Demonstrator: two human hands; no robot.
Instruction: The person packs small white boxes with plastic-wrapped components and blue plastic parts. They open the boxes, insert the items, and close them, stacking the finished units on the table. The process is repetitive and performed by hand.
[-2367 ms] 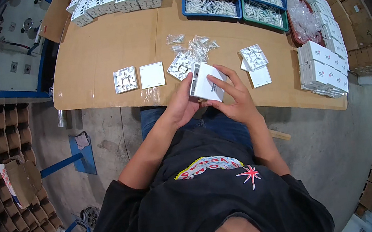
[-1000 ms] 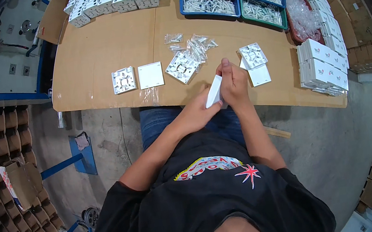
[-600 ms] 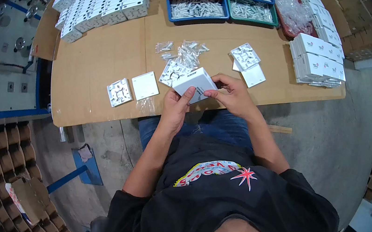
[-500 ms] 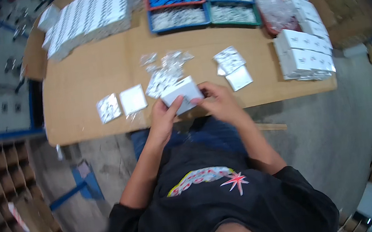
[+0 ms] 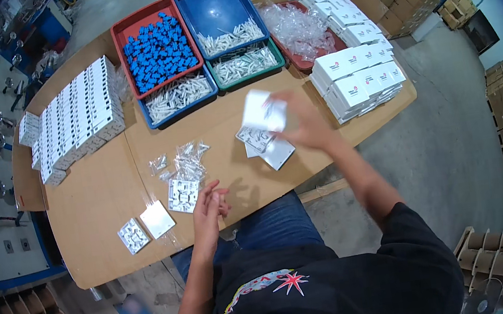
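Note:
My right hand [image 5: 305, 123], blurred by motion, grips a white square box [image 5: 263, 111] by its right side, raised over the middle of the cardboard-covered table. Below it lie a white plate with a moulded, ribbed back [image 5: 255, 138] and a smooth white plate [image 5: 279, 153], overlapping. My left hand [image 5: 209, 204] hovers at the near edge, fingers apart and slightly curled, holding nothing. Right beside it is another ribbed white plate [image 5: 183, 195]. Small clear bags of white parts [image 5: 189, 162] lie just beyond. Farther left are a smooth white square [image 5: 157, 219] and one more ribbed plate [image 5: 133, 235].
Trays stand at the back: a red tray [image 5: 117, 42] of blue parts, a blue tray [image 5: 213, 9] and a green tray [image 5: 280, 58] of white pieces. Clear plastic bags [image 5: 298, 30] fill a red tray. White boxes are stacked right [image 5: 351, 90] and left [image 5: 78, 119].
My hands have parted. My right hand has carried the white box up and away from my body, while my left hand has let go of it. The view has turned and shifted.

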